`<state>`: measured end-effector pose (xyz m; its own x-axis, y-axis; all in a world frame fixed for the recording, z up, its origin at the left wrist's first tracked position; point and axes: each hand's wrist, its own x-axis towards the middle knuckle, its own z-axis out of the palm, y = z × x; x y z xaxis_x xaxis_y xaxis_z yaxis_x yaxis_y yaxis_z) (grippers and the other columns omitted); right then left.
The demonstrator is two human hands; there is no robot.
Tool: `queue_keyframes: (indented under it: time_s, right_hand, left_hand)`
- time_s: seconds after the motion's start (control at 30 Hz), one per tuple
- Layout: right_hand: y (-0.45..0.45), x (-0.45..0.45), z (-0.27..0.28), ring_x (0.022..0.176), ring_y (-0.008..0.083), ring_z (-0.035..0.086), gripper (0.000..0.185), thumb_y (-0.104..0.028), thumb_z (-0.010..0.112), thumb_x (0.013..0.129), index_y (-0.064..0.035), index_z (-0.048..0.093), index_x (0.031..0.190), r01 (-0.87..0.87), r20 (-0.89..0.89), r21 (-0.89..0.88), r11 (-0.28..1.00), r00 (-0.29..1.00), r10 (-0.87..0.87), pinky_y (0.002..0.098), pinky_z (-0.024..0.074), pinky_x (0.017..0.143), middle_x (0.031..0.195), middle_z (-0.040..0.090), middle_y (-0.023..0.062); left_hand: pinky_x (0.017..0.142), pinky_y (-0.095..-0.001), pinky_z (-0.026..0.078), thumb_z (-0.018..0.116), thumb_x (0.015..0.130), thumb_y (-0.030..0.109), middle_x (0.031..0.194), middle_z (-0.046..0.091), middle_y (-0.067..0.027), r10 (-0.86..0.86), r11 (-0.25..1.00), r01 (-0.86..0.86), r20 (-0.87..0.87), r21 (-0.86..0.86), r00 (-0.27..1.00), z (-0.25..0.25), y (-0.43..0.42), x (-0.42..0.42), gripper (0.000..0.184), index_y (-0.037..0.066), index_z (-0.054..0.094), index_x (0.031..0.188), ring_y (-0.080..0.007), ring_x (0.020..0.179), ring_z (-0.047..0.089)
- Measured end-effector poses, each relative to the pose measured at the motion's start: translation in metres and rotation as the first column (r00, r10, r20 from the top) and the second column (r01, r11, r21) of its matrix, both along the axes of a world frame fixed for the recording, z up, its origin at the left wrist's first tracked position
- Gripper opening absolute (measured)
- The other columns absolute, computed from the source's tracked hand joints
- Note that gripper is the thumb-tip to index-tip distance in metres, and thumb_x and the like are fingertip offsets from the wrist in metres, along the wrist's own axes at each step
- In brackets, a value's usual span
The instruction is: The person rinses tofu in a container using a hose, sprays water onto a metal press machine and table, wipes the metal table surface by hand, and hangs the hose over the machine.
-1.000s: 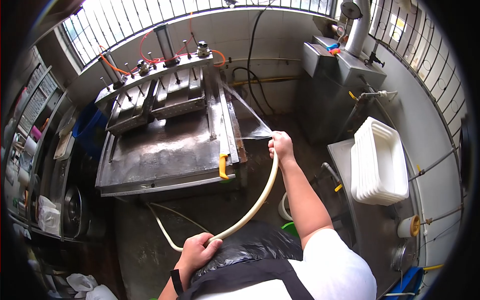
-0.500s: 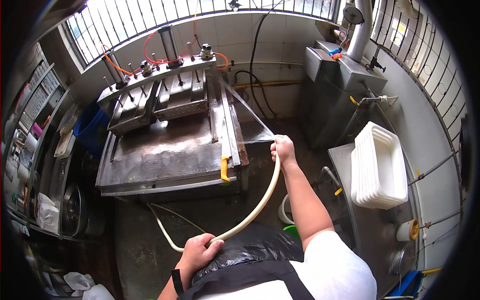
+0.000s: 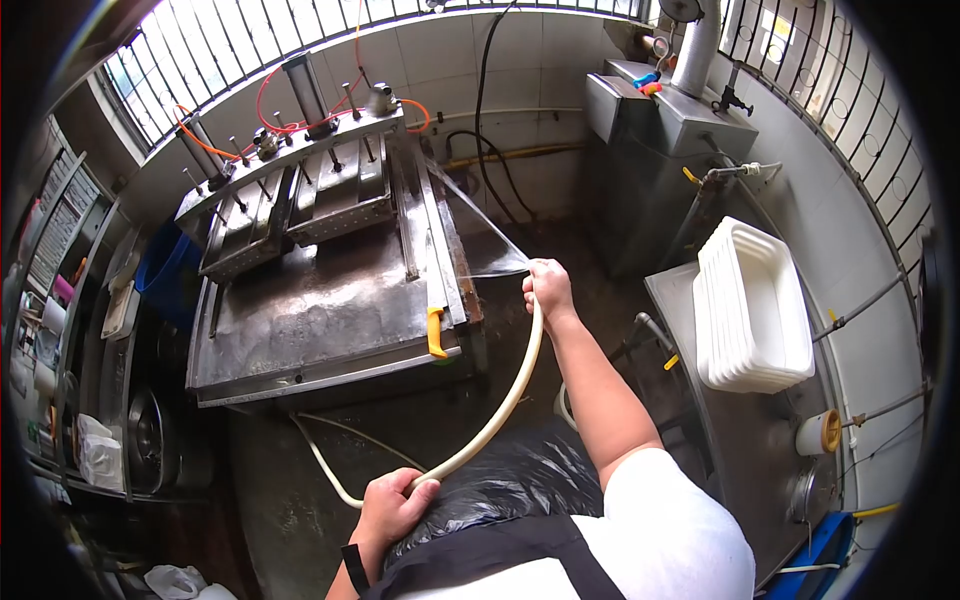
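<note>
A cream-coloured hose runs between my two hands. My right hand, arm stretched forward, is closed around its outlet end, and a fan of water sprays from there to the left. The spray meets the right side of a steel press table. Low in front of my body, my left hand grips the hose further back. From there the hose loops down to the wet floor. A yellow-handled knife or saw lies at the table's front right corner.
Stacked white plastic tubs stand on a steel counter at the right. Behind is a metal cabinet with a flue pipe. A blue barrel and loaded shelves are at the left. Black plastic sheeting covers my lap area.
The view has shifted slightly, so the surroundings sit a little further left and higher. Both hands keep their hold on the hose, and water still sprays onto the table's right side.
</note>
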<state>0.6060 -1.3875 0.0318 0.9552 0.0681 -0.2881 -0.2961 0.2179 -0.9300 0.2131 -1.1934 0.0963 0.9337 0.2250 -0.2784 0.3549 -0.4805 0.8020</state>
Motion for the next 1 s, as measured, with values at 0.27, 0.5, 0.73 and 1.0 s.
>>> queue_keyframes:
  time_s: [0.27, 0.5, 0.73, 1.0]
  right_hand:
    - [0.001, 0.002, 0.001, 0.046, 0.0111, 0.048, 0.015, -0.02, 0.052, 0.101, -0.0098, 0.058, 0.109, -0.001, 0.008, -0.02, 1.0, 1.0, 0.001, 0.0284, 0.0398, 0.04, 0.07, 0.057, 0.0034]
    - [0.002, 0.002, 0.004, 0.046, 0.0115, 0.048, 0.017, -0.02, 0.052, 0.1, -0.0086, 0.059, 0.109, -0.01, 0.003, -0.036, 0.999, 1.0, 0.01, 0.0286, 0.0398, 0.04, 0.07, 0.058, 0.0042]
    - [0.0, 0.0, 0.01, 0.044, 0.0119, 0.046, 0.017, -0.019, 0.052, 0.1, -0.0086, 0.06, 0.111, -0.009, -0.008, -0.016, 1.0, 1.0, 0.009, 0.0293, 0.0379, 0.039, 0.068, 0.057, 0.0048]
    - [-0.004, 0.006, 0.002, 0.042, 0.0115, 0.045, 0.02, -0.019, 0.051, 0.102, -0.0075, 0.059, 0.115, -0.034, 0.009, 0.043, 0.999, 0.999, 0.034, 0.0284, 0.0359, 0.037, 0.066, 0.055, 0.0041]
  left_hand:
    - [0.061, -0.0308, 0.048, 0.077, 0.097, 0.026, 0.071, 0.068, -0.0062, -0.007, 1.0, 0.007, 0.015, 0.013, 1.0, 0.003, -0.002, 0.002, 0.029, -0.003, 0.076, 0.099, -0.011, 0.066, 0.059]
    - [0.062, -0.0313, 0.049, 0.076, 0.097, 0.028, 0.072, 0.069, -0.0068, -0.003, 1.0, 0.002, 0.025, 0.017, 1.0, -0.001, 0.0, 0.002, 0.031, -0.002, 0.076, 0.1, -0.0121, 0.066, 0.06]
    - [0.069, -0.0387, 0.055, 0.075, 0.095, 0.039, 0.08, 0.072, -0.0156, -0.031, 0.998, 0.029, 0.028, 0.052, 0.999, -0.002, 0.004, 0.002, 0.039, 0.001, 0.077, 0.098, -0.0297, 0.073, 0.071]
    - [0.07, -0.0381, 0.055, 0.075, 0.096, 0.039, 0.081, 0.073, -0.0149, -0.062, 0.996, 0.063, -0.018, 0.057, 0.998, 0.009, 0.008, 0.001, 0.039, 0.001, 0.078, 0.102, -0.0274, 0.075, 0.071]
